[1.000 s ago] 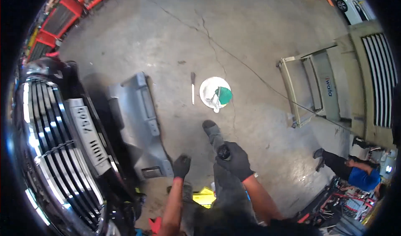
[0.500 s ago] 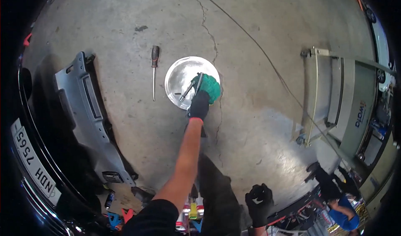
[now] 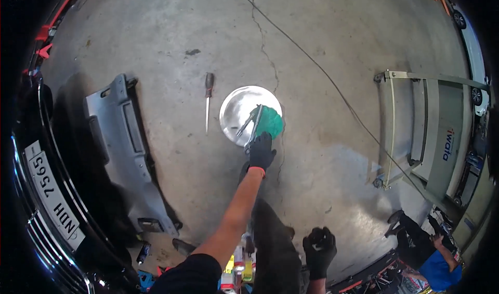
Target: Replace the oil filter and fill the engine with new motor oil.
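Note:
My left hand (image 3: 261, 152), in a black glove with a red cuff, reaches to the near rim of a round, shiny metal tray (image 3: 235, 107). Its fingers are partly spread beside a crumpled green cloth (image 3: 270, 122) and the near end of a silver ratchet-like tool (image 3: 257, 121). A shorter metal rod (image 3: 244, 126) lies in the tray next to that tool. My right hand (image 3: 319, 250), also black-gloved, hangs low with its fingers curled; a small pale patch shows between them, too unclear to name. Left of the tray, a screwdriver (image 3: 208, 101) lies on the floor.
A grey plastic car panel (image 3: 122, 138) lies at left, beside a black car's bumper (image 3: 67, 185). A wheeled metal frame (image 3: 390, 133) stands at right. A dark cable (image 3: 322, 68) crosses the concrete floor. Another person (image 3: 434, 263) is at lower right.
My left hand has drawn back from over the tools toward the tray's near rim; cloth and tools remain in the tray. The whole view has shifted slightly. My right hand stays low, fingers curled.

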Demonstrator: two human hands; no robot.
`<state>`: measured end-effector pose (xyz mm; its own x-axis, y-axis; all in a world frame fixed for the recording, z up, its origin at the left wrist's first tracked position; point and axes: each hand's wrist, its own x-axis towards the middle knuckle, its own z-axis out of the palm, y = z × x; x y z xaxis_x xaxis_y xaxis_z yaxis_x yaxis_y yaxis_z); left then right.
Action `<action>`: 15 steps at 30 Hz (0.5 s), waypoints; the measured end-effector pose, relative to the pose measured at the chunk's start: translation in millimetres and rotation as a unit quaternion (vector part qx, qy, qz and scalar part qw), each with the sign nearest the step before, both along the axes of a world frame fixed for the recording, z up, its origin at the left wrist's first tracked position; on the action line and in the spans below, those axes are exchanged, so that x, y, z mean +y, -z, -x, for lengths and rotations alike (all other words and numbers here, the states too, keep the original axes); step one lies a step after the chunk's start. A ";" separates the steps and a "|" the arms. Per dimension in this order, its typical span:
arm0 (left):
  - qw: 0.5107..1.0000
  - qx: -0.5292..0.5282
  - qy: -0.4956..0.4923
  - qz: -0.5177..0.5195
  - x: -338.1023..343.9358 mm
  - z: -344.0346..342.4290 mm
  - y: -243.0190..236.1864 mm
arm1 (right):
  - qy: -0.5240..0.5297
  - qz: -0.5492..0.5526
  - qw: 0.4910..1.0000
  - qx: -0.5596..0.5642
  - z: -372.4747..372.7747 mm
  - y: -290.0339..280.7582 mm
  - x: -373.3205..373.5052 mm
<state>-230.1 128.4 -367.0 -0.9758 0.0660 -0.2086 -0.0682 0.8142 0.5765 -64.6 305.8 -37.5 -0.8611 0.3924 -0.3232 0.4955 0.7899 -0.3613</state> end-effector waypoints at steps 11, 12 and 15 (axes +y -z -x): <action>0.880 -0.049 -0.264 -0.391 -89.3 33.4 17.5 | 0.163 0.045 0.985 -0.045 -10.9 -25.6 34.8; 0.800 -0.029 -0.242 -0.549 -113.8 27.1 -6.7 | 0.157 0.056 0.985 -0.034 -4.5 -37.0 21.5; 0.620 -0.106 -0.223 -0.745 -175.2 -1.1 -119.3 | 0.028 0.079 0.993 0.079 10.9 -82.0 -28.4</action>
